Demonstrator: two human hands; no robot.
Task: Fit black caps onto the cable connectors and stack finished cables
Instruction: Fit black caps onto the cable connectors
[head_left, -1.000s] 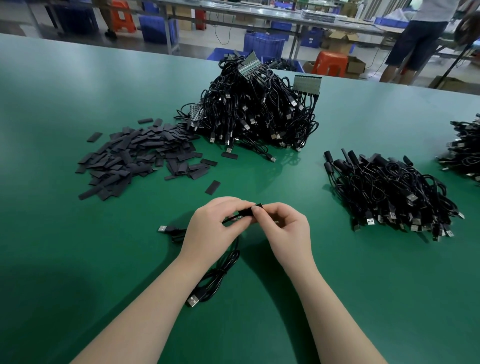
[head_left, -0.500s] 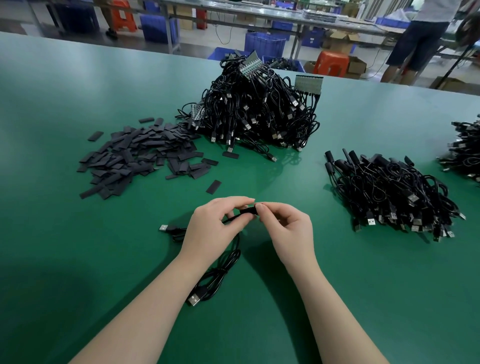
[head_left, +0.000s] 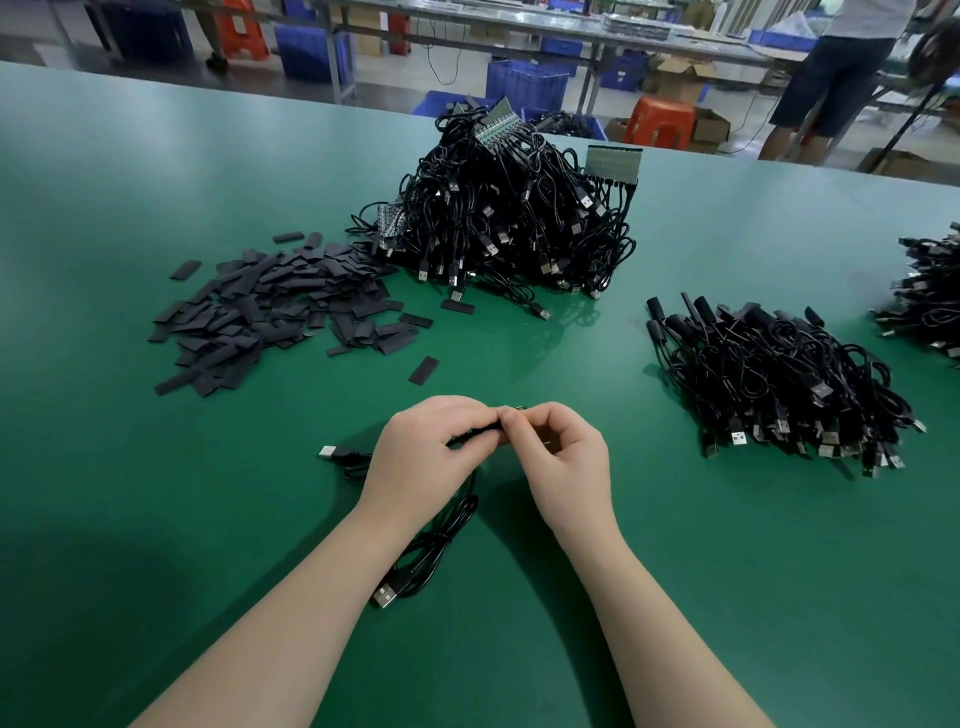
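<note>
My left hand (head_left: 423, 457) and my right hand (head_left: 563, 457) meet over the green table (head_left: 156, 519), fingertips together. Between them they pinch a black cap (head_left: 480, 432) on the end of a thin black cable (head_left: 441, 535); the connector inside is hidden by my fingers. That cable trails toward me under my left wrist, with a USB plug (head_left: 384, 597) lying near my forearm. Another USB plug (head_left: 328, 452) lies left of my left hand. A loose heap of flat black caps (head_left: 270, 312) lies far left. A tall pile of uncapped cables (head_left: 509, 218) sits behind, and a stack of capped cables (head_left: 779, 384) lies at right.
One single cap (head_left: 424, 370) lies just beyond my hands. Another cable pile (head_left: 930, 296) shows at the far right edge. Beyond the table stand blue crates (head_left: 527, 85), an orange stool (head_left: 660, 122) and a person (head_left: 831, 78).
My fingertips have closed in tighter on the cap, and less of it shows between them. Both hands stay in the same spot over the table.
</note>
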